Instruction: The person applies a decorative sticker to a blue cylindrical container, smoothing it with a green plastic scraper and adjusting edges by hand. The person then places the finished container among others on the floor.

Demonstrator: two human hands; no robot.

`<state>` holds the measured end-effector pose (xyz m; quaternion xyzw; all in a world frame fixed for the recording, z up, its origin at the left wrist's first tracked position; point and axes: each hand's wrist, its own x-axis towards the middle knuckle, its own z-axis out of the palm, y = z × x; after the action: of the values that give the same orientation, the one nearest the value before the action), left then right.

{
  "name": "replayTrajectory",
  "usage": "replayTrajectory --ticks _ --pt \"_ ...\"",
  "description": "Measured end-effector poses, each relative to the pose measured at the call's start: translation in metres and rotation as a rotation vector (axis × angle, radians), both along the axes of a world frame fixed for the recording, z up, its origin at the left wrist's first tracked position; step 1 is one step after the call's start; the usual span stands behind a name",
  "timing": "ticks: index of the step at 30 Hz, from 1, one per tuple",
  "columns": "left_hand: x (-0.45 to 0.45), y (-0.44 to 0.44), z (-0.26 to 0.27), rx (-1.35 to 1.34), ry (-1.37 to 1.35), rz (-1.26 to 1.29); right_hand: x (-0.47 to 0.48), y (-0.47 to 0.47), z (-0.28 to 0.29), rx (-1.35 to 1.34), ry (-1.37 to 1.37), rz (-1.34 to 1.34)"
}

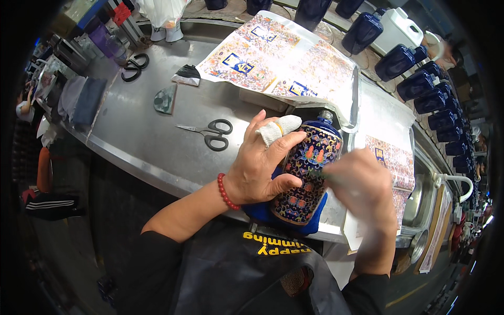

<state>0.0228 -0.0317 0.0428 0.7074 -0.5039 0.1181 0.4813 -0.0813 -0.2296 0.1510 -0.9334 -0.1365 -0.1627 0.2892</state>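
A dark blue bottle [311, 173] with a colourful floral pattern lies tilted in front of me, its neck pointing away. Beneath it is a bright blue cloth [321, 214] at the table's front edge. My left hand [262, 161] steadies the bottle from the left, thumb and fingers on its patterned face. One finger wears a white fabric cover with a yellow band. My right hand [360, 185], blurred, is curled at the bottle's right side; whether it grips something small is unclear. Left of the hands lie black-handled scissors [210, 132].
Printed floral sheets [275, 55] rest on a tray at the back, with more sheets [397, 161] at right. A green rounded flat piece [165, 99], a dark one [187, 75] and other scissors [136, 67] lie on the metal table [134, 114]. Several blue bottles [395, 62] line the back.
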Motion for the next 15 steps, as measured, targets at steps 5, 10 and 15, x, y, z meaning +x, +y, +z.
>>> replayTrajectory --ticks 5,10,15 --pt "-0.011 -0.002 -0.001 0.082 -0.026 -0.006 -0.002 -0.008 -0.004 0.063 -0.064 -0.209" --pt "-0.015 -0.005 0.004 0.118 -0.085 0.017 -0.022 -0.011 -0.027 0.082 -0.058 -0.354" --pt "-0.016 -0.003 0.005 0.135 -0.062 0.021 -0.021 -0.007 -0.037 -0.296 -0.138 -0.223"
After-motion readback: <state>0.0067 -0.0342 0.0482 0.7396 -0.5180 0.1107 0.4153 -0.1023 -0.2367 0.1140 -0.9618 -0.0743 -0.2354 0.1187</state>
